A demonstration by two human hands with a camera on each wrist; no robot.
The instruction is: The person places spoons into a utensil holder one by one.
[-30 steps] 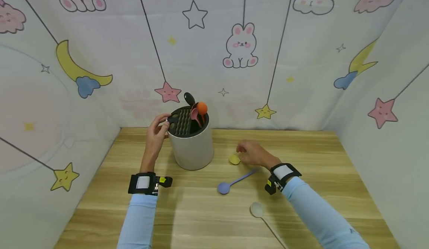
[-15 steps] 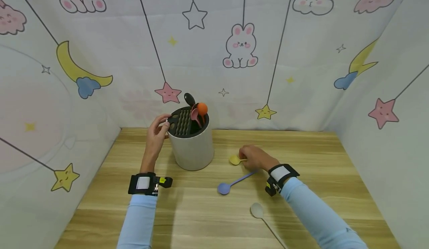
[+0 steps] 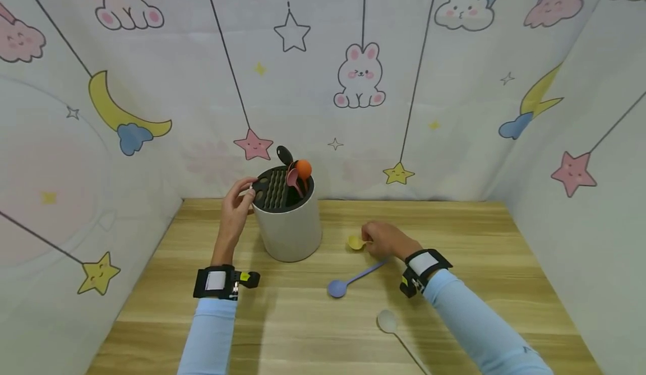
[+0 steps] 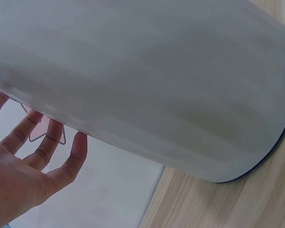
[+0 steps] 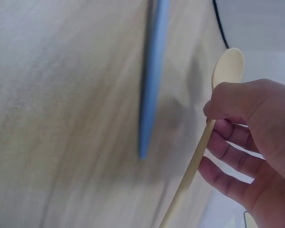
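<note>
Cartoon-print walls [image 3: 303, 100] back a wooden surface [image 3: 303, 330], and just right of the frame's centre, here's the yellow spoon [image 3: 355, 242], handle pinched in the right hand [image 3: 386, 240]! The left hand [image 3: 234, 212] grips the holder [image 3: 290, 237] by its rim. Looks like the pick-up; next calls for a clean lift, clear of the blue spoon [image 3: 337, 288]. Bowl points left; in the right-wrist view, the long axis slants upper right to lower centre.

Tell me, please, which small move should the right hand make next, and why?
Perhaps carry the yellow spoon toward the white holder: the right hand pinches the spoon's handle, a pink spoon stands in the holder, and the left hand touches the holder's side, possibly steadying it.
</note>
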